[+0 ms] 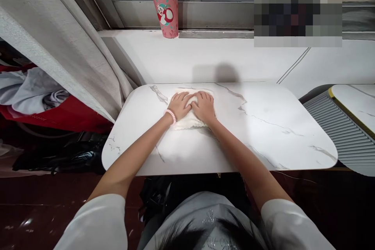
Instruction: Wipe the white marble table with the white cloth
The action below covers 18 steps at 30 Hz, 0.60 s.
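A white cloth (187, 122) lies spread out on a white marble-patterned table (281, 133). My left hand (180, 105) rests flat on the cloth's left part, fingers stretched forward, with a pink coiled band (171, 115) round the wrist. On the right part of the cloth lies my right hand (204, 106), also flat with its fingers extended. The two thumbs come close together near the cloth's middle. Both palms hide much of the fabric beneath them.
A pink paper cup (165, 8) with a straw stands on the window ledge behind the table. A grey curtain (67, 35) hangs at the left, beside a red bag (58, 115) with clothes. At the right is a ribbed grey cabinet (334, 129).
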Available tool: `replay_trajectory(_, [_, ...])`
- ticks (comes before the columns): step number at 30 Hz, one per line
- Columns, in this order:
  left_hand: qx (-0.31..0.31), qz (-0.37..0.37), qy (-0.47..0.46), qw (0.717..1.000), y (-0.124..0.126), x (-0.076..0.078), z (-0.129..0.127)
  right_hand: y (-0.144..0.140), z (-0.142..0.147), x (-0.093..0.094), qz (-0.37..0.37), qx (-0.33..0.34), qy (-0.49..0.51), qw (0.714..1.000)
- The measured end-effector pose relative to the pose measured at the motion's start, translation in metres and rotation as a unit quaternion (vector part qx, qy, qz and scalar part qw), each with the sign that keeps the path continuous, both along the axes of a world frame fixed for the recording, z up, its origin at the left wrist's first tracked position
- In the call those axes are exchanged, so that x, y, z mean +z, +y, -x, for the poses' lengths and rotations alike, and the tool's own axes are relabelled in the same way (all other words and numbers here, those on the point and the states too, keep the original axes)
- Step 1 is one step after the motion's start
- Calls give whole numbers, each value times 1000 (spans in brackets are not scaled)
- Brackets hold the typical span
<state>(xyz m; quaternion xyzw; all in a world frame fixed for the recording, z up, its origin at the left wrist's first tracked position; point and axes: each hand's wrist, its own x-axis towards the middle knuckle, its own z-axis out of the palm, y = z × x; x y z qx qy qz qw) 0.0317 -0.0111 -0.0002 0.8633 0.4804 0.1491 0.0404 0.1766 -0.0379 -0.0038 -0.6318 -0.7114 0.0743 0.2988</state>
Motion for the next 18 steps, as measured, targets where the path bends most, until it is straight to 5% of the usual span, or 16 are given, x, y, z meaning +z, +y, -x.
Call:
replay_trajectory(10, [3,-5,-32,999,68,1,-15,67,-9,0,-25,-30,0,999])
replay_trajectory(18, [9,-15,-42,999,95,-2,-15,100,-3,-6,-40,-46,-10,998])
